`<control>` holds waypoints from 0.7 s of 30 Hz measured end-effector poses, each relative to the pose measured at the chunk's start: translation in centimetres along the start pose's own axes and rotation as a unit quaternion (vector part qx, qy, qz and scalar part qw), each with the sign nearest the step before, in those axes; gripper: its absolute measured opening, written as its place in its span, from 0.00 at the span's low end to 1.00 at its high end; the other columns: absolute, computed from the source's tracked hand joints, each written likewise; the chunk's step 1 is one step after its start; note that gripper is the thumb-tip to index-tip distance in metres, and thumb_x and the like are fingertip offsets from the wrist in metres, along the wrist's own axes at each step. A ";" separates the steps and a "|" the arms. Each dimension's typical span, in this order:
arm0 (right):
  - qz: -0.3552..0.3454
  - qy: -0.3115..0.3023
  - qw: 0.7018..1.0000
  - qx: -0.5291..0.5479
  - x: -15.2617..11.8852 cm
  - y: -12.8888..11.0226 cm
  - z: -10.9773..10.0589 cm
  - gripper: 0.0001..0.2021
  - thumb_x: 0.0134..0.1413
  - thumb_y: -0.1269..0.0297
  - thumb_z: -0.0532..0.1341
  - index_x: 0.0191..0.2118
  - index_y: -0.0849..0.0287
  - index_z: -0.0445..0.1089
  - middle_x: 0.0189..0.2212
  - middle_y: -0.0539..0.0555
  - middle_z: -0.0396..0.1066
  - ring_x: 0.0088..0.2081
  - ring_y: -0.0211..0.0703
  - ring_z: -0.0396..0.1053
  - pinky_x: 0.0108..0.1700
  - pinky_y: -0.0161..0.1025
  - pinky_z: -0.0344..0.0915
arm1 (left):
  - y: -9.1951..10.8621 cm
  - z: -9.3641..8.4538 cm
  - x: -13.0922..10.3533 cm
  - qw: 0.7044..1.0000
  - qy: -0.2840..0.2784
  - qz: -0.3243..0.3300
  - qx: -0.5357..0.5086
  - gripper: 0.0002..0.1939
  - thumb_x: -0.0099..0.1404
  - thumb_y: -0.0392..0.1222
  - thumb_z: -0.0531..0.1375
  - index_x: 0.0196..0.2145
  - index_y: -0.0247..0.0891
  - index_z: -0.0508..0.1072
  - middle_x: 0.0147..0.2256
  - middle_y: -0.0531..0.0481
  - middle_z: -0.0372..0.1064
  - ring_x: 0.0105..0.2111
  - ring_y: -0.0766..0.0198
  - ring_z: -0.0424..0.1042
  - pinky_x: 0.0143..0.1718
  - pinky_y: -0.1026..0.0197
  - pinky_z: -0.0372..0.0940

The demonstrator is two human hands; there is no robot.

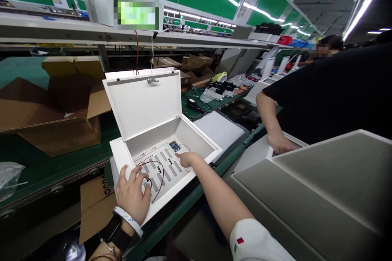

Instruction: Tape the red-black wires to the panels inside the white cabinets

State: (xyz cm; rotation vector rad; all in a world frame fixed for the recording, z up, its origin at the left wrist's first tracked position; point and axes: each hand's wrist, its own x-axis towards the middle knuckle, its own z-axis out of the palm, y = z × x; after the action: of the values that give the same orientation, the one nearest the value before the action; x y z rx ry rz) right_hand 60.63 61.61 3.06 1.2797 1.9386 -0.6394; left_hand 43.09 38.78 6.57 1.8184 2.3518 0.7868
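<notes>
A white metal box (200, 140) lies on the green bench with its lid (145, 108) raised. Inside are a slotted plate, a small blue circuit board (174, 145) and thin red and black wires (163, 171). My left hand (134, 191) rests on the box's near left edge, fingers spread and slightly bent, with a wristband and a dark watch on the wrist. My right hand (185, 159) reaches into the box just below the circuit board; its fingers are curled, and whatever they may hold is hidden.
An open cardboard box (61, 138) stands at the left. A screen device (131, 12) sits on the shelf above. At the right, a person in black (330, 89) reaches into a large white housing (306, 179). Black parts (223, 88) lie farther along the bench.
</notes>
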 end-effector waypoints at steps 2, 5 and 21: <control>0.002 -0.006 1.000 -0.003 -0.4 0.4 -0.4 0.48 0.43 0.80 0.57 0.70 0.49 0.37 0.65 0.64 0.53 0.62 0.61 0.58 0.57 0.61 0.61 | 0.5 0.3 0.2 1.000 0.000 0.003 -0.004 0.12 0.63 0.39 0.54 0.39 0.43 0.77 0.54 0.49 0.68 0.63 0.36 0.46 0.52 0.33 0.57; 0.008 -0.007 1.000 -0.001 -1.2 0.8 -0.9 0.47 0.45 0.79 0.56 0.70 0.48 0.37 0.66 0.63 0.51 0.63 0.61 0.58 0.56 0.60 0.62 | 1.2 0.8 0.4 1.000 0.011 0.004 -0.006 0.12 0.63 0.39 0.54 0.39 0.43 0.76 0.54 0.49 0.68 0.64 0.37 0.46 0.54 0.33 0.56; 0.016 0.018 1.000 0.000 -0.1 2.4 -1.2 0.49 0.43 0.82 0.56 0.69 0.46 0.39 0.59 0.64 0.64 0.58 0.58 0.65 0.55 0.56 0.64 | 2.5 1.4 1.1 1.000 0.007 0.000 -0.012 0.12 0.63 0.38 0.54 0.39 0.43 0.76 0.54 0.50 0.68 0.63 0.38 0.46 0.54 0.34 0.57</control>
State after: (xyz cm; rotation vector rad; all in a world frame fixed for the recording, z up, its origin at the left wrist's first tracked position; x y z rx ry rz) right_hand 62.50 63.36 3.85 1.3274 1.9430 -0.6053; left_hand 45.47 40.69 6.75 1.8094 2.3404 0.8267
